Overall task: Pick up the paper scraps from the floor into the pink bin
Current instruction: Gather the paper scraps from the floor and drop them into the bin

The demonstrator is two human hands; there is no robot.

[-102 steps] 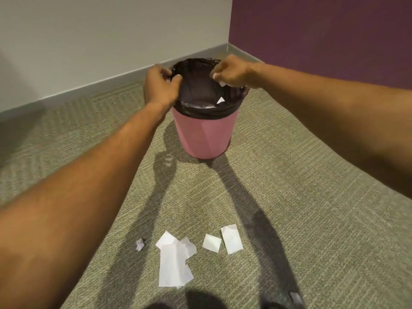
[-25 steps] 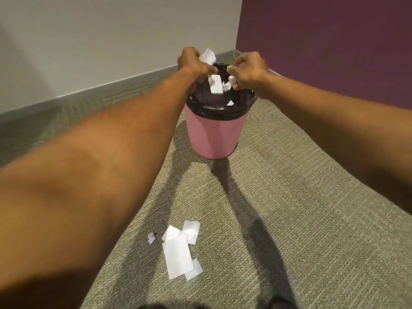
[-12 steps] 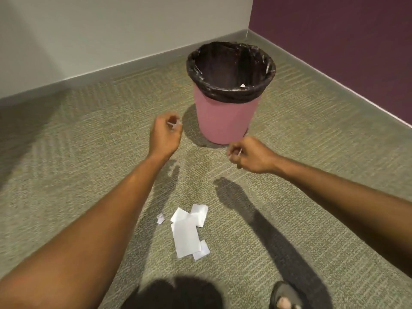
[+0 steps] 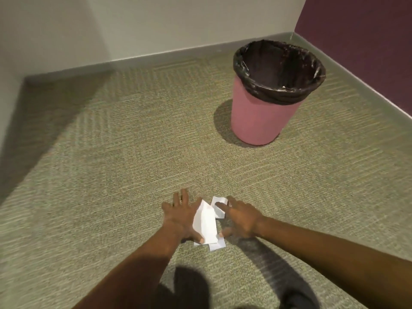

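Note:
A small heap of white paper scraps (image 4: 206,224) lies on the carpet in front of me. My left hand (image 4: 180,219) lies flat on the floor at the heap's left side, fingers spread, thumb touching the big scrap's lower edge. My right hand (image 4: 237,219) is on the heap's right side, its fingers resting on a smaller scrap (image 4: 219,205) and its thumb at the big scrap's corner. The pink bin (image 4: 258,117), lined with a black bag (image 4: 278,63), stands upright further away to the right. A bit of white paper shows inside it.
Green-grey carpet (image 4: 111,152) covers the floor. A pale wall with a grey skirting board (image 4: 156,56) runs behind, and a purple wall (image 4: 367,30) closes the corner right behind the bin. My foot (image 4: 298,299) shows at the bottom edge.
Both hands dropped their scraps over the bin, then came down and back to the heap on the floor. The view has shifted, so the bin now sits further right.

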